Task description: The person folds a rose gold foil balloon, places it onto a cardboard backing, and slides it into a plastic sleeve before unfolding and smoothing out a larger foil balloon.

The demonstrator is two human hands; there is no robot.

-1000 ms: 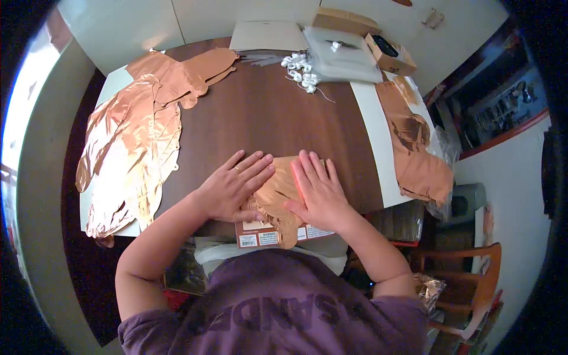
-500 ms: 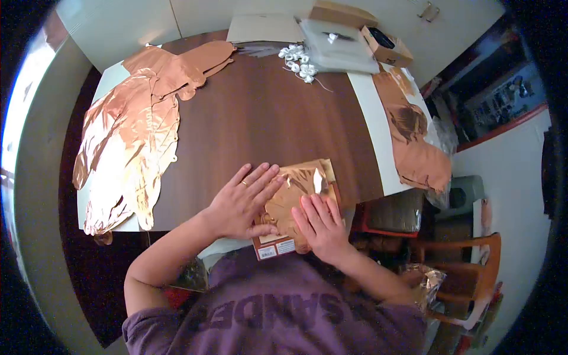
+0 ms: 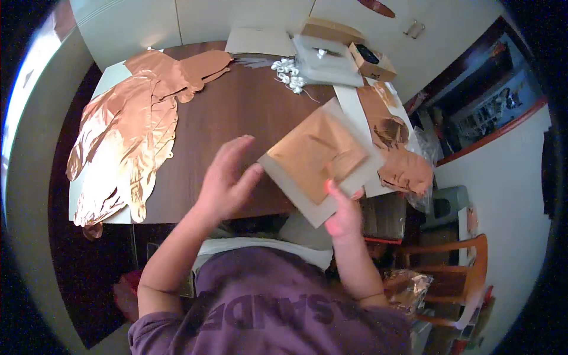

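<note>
My right hand (image 3: pixel 344 216) grips the lower right edge of a grey board (image 3: pixel 307 214), thumb on top. Folded copper-coloured foil (image 3: pixel 310 148) lies on the board, which is tilted and somewhat blurred above the table's right part. My left hand (image 3: pixel 228 177) is raised just left of the board's left corner, its thumb near that corner and its fingers apart, with nothing in it. To the left, large shiny copper foil sheets (image 3: pixel 127 136) are spread over the table's edge.
On the brown table (image 3: pixel 236 106), white curled ribbons (image 3: pixel 289 76) lie at the back beside clear plastic bags (image 3: pixel 325 62). A small cardboard box (image 3: pixel 373 62) stands back right. More copper foil (image 3: pixel 402 168) is at the right edge. A wooden chair (image 3: pixel 473 272) stands lower right.
The foil has been lifted off the table on a grey board in my right hand and turned to a slant. My left hand has come off the foil and moved left.
</note>
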